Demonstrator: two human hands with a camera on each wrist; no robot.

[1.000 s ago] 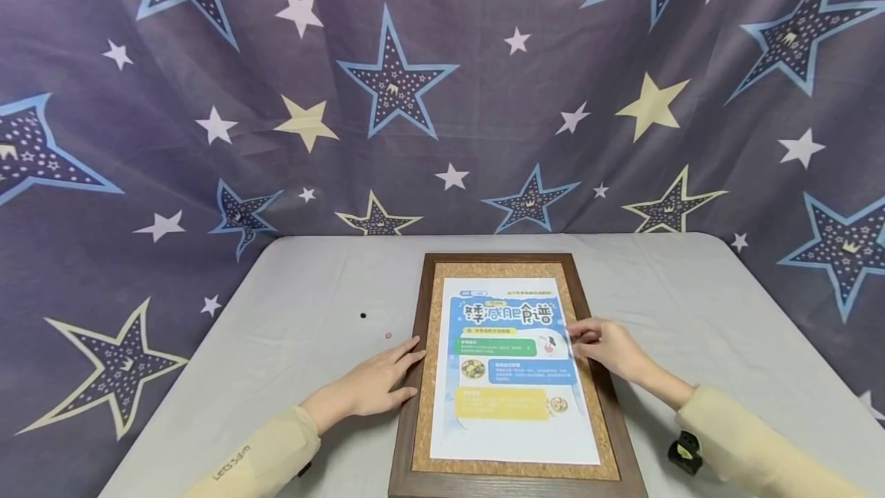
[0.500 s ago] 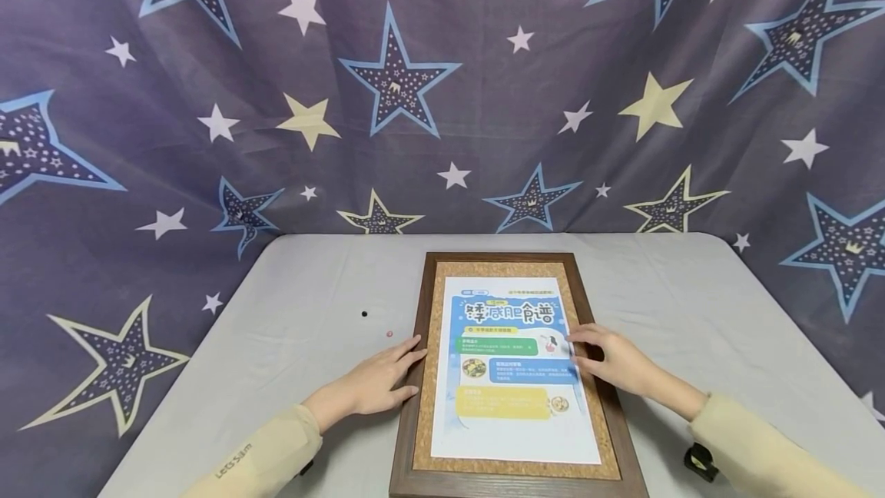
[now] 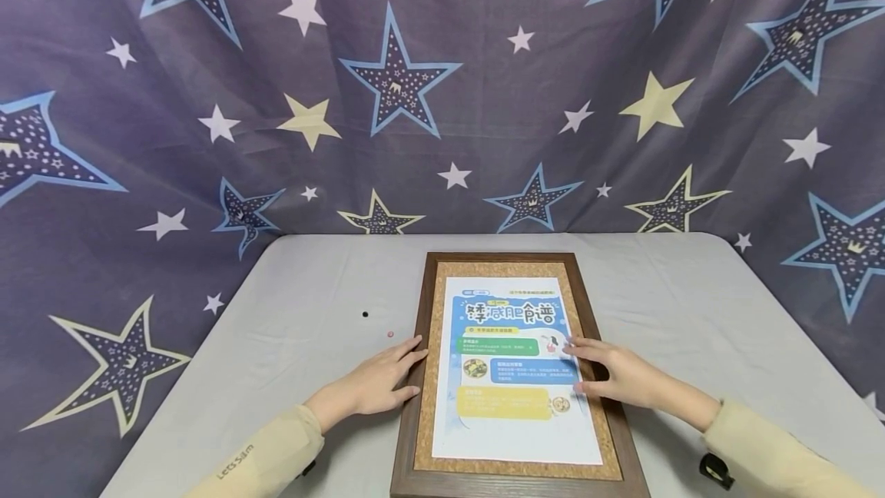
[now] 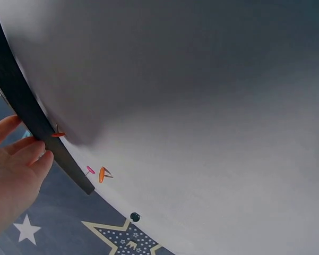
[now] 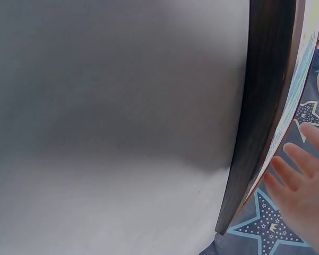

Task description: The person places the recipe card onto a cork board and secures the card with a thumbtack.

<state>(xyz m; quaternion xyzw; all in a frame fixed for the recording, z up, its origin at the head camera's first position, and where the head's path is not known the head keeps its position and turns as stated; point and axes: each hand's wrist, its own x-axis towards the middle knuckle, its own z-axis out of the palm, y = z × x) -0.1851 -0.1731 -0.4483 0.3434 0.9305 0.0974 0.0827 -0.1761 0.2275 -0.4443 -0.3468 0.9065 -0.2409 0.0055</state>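
A cork board point(image 3: 423, 406) in a dark brown wooden frame point(image 3: 408, 398) lies on the table. On the cork sits a printed poster point(image 3: 515, 433) in blue, green and yellow with Chinese lettering. My left hand point(image 3: 366, 386) rests at the frame's left side, fingers extended against it. My right hand point(image 3: 618, 375) reaches over the frame's right side, its spread fingers at the poster's right edge. In the right wrist view, the fingers point(image 5: 292, 172) are outstretched and grip nothing. Near the left hand, the left wrist view shows thumbtacks: an orange one point(image 4: 102, 174) and a pink one point(image 4: 91, 170).
A dark round object point(image 4: 135, 217) lies left of the board, also seen as a black dot point(image 3: 365, 314) from the head. A grey cloth covers the table point(image 3: 332, 275). Behind hangs a purple star-patterned curtain point(image 3: 442, 37). A black wrist device point(image 3: 715, 471) sits under the right sleeve.
My right hand has slid toward me along the poster's right edge, and its fingers have spread apart. The left hand, the board and the poster look unmoved.
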